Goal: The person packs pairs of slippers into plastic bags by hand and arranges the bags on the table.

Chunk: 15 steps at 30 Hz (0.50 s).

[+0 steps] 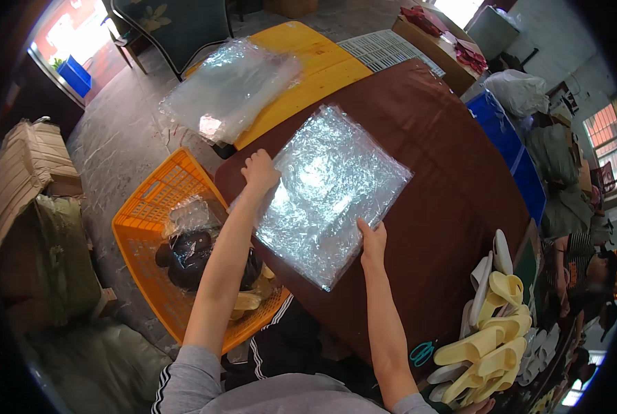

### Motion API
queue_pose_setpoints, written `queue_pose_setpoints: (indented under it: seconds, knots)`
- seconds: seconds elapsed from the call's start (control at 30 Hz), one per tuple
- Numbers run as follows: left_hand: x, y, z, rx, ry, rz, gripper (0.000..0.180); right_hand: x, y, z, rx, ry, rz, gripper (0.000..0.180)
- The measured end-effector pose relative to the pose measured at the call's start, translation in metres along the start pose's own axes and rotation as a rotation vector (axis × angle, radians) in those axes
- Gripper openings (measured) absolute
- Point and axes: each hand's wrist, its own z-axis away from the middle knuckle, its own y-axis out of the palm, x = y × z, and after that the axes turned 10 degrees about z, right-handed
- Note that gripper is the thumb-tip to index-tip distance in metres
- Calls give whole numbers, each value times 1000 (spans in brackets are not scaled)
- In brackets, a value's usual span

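Note:
A flat stack of clear, crinkled plastic bags point(329, 186) lies at an angle over the brown-covered table point(446, 165), shining in the light. My left hand point(260, 171) is at its left edge with the fingers curled closed; the fingertips are partly hidden. Along the lower right edge, my right hand point(372, 241) grips the stack, thumb on top and the other fingers mostly underneath. A second pile of clear plastic bags point(232, 90) rests on the yellow wooden table point(322, 62) beyond my left hand.
An orange plastic basket point(139, 245) holding dark and yellow slippers in clear wrap stands below my left forearm. Pale yellow slippers point(488, 345) and teal scissors point(421, 354) are at the table's right. Sacks and boxes point(46, 152) line the left; a person point(577, 269) is at far right.

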Motion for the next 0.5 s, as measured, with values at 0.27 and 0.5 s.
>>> queue_pose_setpoints:
  seconds: [0.27,0.5]
  knots:
    - [6,-15,15,169,139,418,34,-13,5,7,-53,-193,285,31]
    - [9,-113,1,-76,358,438,34,63,71,-3,-2,-430,261,21]
